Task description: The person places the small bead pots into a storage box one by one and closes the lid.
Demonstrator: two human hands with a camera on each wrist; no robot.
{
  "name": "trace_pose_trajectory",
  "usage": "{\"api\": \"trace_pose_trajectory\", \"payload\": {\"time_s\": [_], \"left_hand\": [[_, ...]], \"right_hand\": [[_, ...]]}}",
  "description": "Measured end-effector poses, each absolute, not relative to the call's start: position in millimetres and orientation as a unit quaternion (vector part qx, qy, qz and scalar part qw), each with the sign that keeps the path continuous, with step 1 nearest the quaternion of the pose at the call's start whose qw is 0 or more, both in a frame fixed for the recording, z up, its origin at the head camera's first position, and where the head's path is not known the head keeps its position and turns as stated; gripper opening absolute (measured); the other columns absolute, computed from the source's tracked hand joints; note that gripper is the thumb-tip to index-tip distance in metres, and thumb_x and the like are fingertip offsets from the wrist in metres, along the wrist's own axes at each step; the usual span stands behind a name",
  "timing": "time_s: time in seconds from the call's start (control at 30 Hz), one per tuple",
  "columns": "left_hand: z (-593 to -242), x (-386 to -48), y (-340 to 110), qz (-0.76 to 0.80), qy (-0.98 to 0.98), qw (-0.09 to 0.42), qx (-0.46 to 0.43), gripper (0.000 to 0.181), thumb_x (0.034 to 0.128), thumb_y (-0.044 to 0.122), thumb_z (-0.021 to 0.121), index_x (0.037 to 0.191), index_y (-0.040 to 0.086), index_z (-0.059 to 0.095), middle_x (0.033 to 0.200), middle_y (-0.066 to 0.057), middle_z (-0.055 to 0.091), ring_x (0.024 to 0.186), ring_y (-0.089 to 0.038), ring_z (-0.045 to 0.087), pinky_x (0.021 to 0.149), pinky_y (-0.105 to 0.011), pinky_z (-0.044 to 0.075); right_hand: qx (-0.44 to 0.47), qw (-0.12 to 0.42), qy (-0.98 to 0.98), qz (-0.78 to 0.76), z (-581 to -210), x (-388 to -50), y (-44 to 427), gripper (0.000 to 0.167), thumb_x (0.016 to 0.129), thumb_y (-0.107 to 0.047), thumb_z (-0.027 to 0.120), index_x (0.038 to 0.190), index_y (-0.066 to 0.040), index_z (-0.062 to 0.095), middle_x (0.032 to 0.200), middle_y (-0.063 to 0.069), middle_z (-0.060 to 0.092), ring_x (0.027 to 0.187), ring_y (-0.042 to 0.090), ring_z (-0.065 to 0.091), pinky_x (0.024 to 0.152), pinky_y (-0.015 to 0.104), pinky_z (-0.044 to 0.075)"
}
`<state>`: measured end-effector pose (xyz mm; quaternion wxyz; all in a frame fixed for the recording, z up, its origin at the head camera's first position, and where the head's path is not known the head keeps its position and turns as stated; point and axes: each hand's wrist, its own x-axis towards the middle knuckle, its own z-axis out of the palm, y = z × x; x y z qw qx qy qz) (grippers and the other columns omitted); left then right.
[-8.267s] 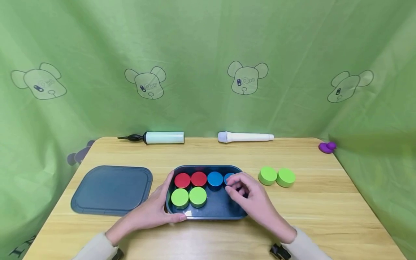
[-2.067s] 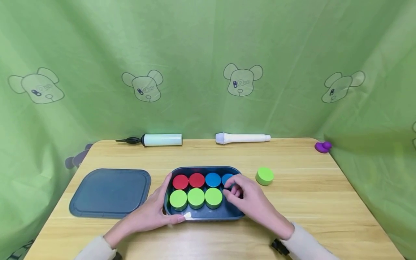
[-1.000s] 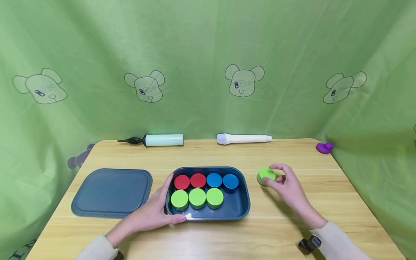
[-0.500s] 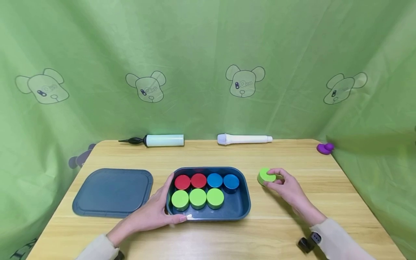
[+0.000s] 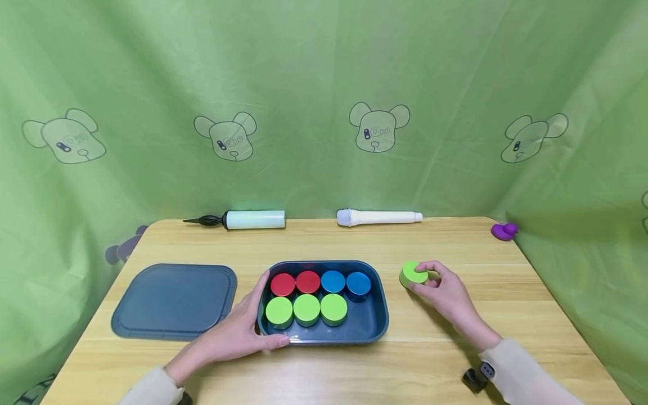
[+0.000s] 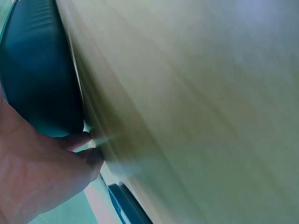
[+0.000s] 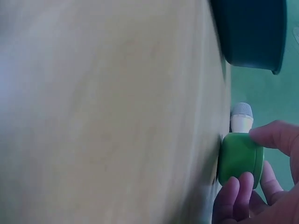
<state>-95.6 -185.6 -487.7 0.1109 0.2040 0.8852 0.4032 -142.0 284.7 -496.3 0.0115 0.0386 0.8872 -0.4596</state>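
Note:
In the head view a dark blue rectangular box [image 5: 377, 332] stands mid-table. It holds two red round tubs [image 5: 307, 282], two blue round tubs [image 5: 333, 282] and three green round tubs [image 5: 306, 310]. My left hand [image 5: 238, 329] grips the box's left end, thumb on the front rim and fingers along the left side. Right of the box, my right hand [image 5: 448, 295] pinches another green round tub [image 5: 412, 273] between thumb and fingers. The right wrist view shows that green tub [image 7: 238, 158] on its side-on wall, close to the tabletop, fingertips around it.
A flat dark blue lid [image 5: 174, 301] lies left of the box. Along the back edge lie a hand pump [image 5: 255, 219] with a black nozzle and a white microphone [image 5: 385, 217]. A purple object [image 5: 504, 231] sits at the back right corner. Green curtains surround the table.
A third green tub has joined the others in the box. My right hand has moved from the box rightward to the last green tub on the table and taken hold. The left hand stays put.

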Motion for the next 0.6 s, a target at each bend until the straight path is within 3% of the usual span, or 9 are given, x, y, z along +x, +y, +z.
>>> {"api": "trace_pose_trajectory", "payload": {"time_s": [0.13,0.4,0.6], "left_hand": [[-488,-96,-186,0.408,0.883,0.112,0.204,0.133,0.088,0.056,0.09,0.177,0.022,-0.003,0.172,-0.015,0.031,0.155,-0.035,0.034,0.119,-0.065,0.035],[-489,-96,-186,0.402,0.886,0.116,0.2,0.134,0.0878,0.058,0.089,0.177,0.023,-0.004,0.174,-0.016,0.029,0.157,-0.036,0.032,0.119,-0.065,0.034],[-488,-96,-187,0.399,0.887,0.115,0.2,0.134,0.0878,0.059,0.089,0.177,0.02,-0.003,0.173,-0.017,0.03,0.156,-0.036,0.033,0.119,-0.065,0.034]], "right_hand": [[0.035,-0.007,0.9,-0.434,-493,-138,282,0.049,0.097,-0.029,0.087,0.133,-0.006,0.062,0.084,0.006,0.058,0.079,0.023,0.054,0.067,0.032,0.043],[0.025,-0.038,0.899,-0.436,-479,-125,275,0.051,0.097,-0.037,0.086,0.132,-0.011,0.059,0.084,0.009,0.059,0.074,0.022,0.054,0.06,0.031,0.044],[-0.019,-0.087,0.881,-0.464,-465,-112,264,0.044,0.096,-0.03,0.088,0.127,-0.012,0.063,0.084,0.009,0.06,0.074,0.02,0.055,0.061,0.028,0.048]]}}
